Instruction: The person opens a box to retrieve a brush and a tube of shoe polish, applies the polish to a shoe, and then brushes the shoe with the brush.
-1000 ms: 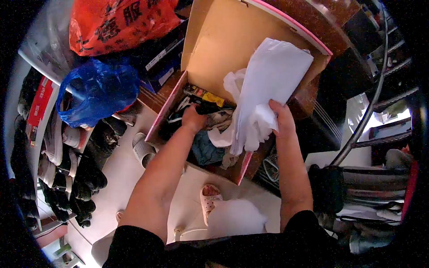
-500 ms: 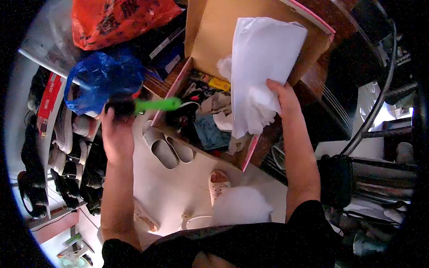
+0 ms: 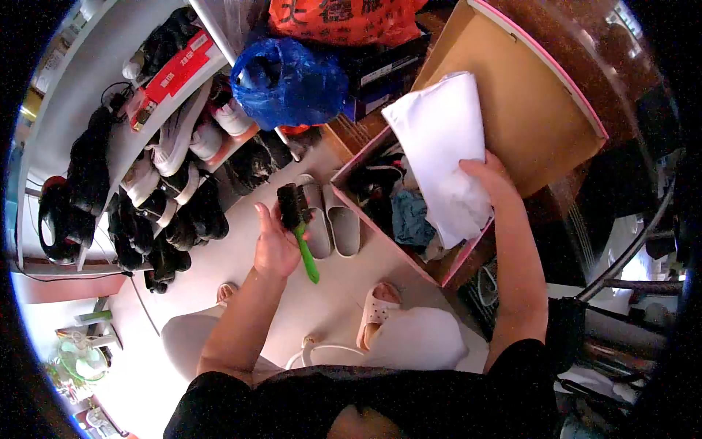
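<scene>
My left hand [image 3: 278, 240] holds a brush [image 3: 295, 208] with dark bristles and a green handle; its thumb points up and the handle hangs down to the right. My right hand [image 3: 488, 179] grips folded white paper [image 3: 446, 132] and a crumpled white wad [image 3: 466, 196]. The paper is above an open cardboard box [image 3: 395, 252] with pink edges, partly hiding what lies inside. Dark items and a grey-blue cloth [image 3: 413, 218] show in the box.
Left, a shoe rack [image 3: 110, 172] holds many shoes and a red box [image 3: 175, 69]. A blue plastic bag [image 3: 289, 84] and a red bag [image 3: 347, 20] are at the top. Grey slippers [image 3: 342, 223] stand on the floor beside the box. A black bag [image 3: 567, 333] is at right.
My left hand has come out of the box with the brush, first to the left, then turned upright above the floor. My right hand keeps the paper. The view has swung left.
</scene>
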A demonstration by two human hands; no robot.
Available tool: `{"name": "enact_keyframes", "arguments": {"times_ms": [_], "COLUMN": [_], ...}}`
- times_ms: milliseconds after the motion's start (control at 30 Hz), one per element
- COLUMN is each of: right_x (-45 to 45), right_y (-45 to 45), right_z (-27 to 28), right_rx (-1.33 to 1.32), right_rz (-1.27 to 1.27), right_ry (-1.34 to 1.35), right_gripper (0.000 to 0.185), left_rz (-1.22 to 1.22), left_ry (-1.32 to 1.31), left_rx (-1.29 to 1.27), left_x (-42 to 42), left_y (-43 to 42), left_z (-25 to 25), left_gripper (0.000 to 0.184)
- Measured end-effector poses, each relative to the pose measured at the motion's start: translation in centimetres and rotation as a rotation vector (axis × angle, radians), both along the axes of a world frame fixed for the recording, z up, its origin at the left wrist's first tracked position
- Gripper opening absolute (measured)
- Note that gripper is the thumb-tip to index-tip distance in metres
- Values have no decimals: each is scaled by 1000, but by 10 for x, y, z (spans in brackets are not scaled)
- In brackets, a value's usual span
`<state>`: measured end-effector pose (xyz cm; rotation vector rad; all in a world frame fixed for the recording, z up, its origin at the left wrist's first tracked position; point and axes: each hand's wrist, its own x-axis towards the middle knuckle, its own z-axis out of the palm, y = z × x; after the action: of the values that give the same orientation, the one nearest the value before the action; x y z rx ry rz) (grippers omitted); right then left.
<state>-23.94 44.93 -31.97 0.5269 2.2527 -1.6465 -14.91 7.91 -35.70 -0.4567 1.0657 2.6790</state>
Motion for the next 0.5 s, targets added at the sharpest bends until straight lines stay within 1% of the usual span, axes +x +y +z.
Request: {"name": "enact_keyframes", "arguments": {"times_ms": [33, 67, 100, 133, 167, 200, 267, 400, 467, 500], "right_x": [-3, -5, -5, -5, -6, -7, -7, -11, -18, -17], "right_y": [6, 8, 10, 11, 10, 10, 11, 22, 14, 12], "right_z": [-6, -6, -5, -3, -1, -2, -3, -10, -10, -20], "right_rx": [-46, -94, -91, -99, -107, -107, -129, -164, 355, 455], "right_rz": [-45, -87, -86, -107, -126, -119, -91, -137, -54, -60], "right_ry": [22, 46, 43, 28, 11, 7, 23, 64, 61, 160], "right_gripper": [43, 41, 41, 40, 40, 40, 42, 47, 52, 59], "left_rz": [-43, -44, -88, -127, -122, -115, -116, -156, -134, -133], "left_ry": [41, 38, 79, 117, 59, 55, 86, 6, -117, -155], "left_rx": [61, 69, -53, -178, -120, -119, -260, -276, -354, -371], "left_x": [2, 4, 6, 8, 9, 10, 11, 11, 15, 16], "left_y": [-2, -2, -3, -5, -3, -1, 1, 3, 5, 2], "left_z": [-6, -11, -17, -21, -15, -18, -24, -27, -16, -28], "left_gripper": [56, 56, 51, 49, 56, 56, 60, 62, 64, 62]}}
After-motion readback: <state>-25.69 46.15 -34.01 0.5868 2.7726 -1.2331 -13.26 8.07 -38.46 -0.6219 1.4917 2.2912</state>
